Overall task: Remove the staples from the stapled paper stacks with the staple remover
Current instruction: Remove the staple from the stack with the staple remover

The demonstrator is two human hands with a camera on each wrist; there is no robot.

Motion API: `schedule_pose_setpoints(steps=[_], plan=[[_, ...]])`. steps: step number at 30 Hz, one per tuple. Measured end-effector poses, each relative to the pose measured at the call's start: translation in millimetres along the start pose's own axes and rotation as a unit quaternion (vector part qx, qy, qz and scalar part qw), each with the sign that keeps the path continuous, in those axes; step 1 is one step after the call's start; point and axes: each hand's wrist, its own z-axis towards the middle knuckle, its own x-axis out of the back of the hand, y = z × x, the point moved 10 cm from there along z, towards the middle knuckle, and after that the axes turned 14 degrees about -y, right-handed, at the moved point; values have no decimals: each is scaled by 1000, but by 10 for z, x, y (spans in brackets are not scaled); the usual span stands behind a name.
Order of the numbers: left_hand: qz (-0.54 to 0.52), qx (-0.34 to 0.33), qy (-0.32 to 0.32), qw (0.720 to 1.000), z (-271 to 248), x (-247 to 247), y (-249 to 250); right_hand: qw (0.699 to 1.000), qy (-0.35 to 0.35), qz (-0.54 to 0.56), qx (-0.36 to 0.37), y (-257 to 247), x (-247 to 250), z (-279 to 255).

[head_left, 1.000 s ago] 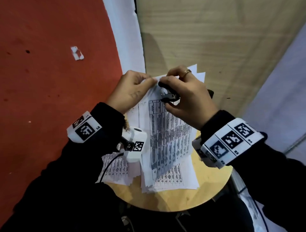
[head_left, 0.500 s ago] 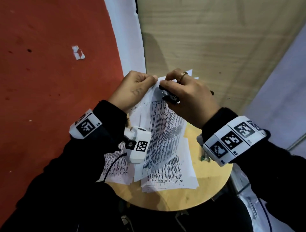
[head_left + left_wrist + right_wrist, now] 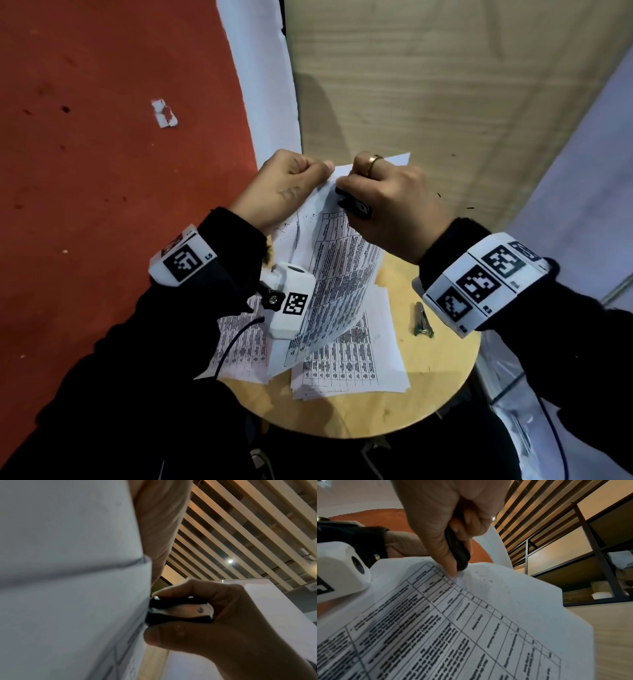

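Note:
A stapled stack of printed sheets (image 3: 339,274) is lifted off the round wooden stool top (image 3: 442,377). My left hand (image 3: 291,185) pinches the stack's top corner. My right hand (image 3: 387,205) grips the black staple remover (image 3: 354,205), squeezed together, its front end pressed against the paper near that corner. In the left wrist view the staple remover (image 3: 180,610) sits between thumb and fingers, its claws against the paper edge (image 3: 144,601). In the right wrist view the staple remover (image 3: 458,551) touches the printed sheet (image 3: 471,622). The staple itself is hidden.
More printed sheets (image 3: 346,366) lie spread on the stool top under the lifted stack. A small metal tool (image 3: 423,320) lies on the wood at the right. Red floor (image 3: 102,171) lies to the left, a wooden panel (image 3: 445,85) beyond.
Both hands have lifted the stack higher and tilted it; its lower end swung left off the pile. The remover's metal claws, visible a second ago, are now squeezed against the paper.

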Motion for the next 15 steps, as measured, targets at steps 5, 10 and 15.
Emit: schedule_pose_setpoints(steps=[5, 10, 15], plan=[[-33, -10, -10, 999, 2, 26, -27, 1000, 2, 17, -20, 69, 14, 4], [-20, 2, 4, 1000, -11, 139, -99, 997, 4, 65, -43, 181, 38, -33], [13, 24, 6, 1000, -79, 187, -170, 953, 46, 257, -152, 598, -23, -211]])
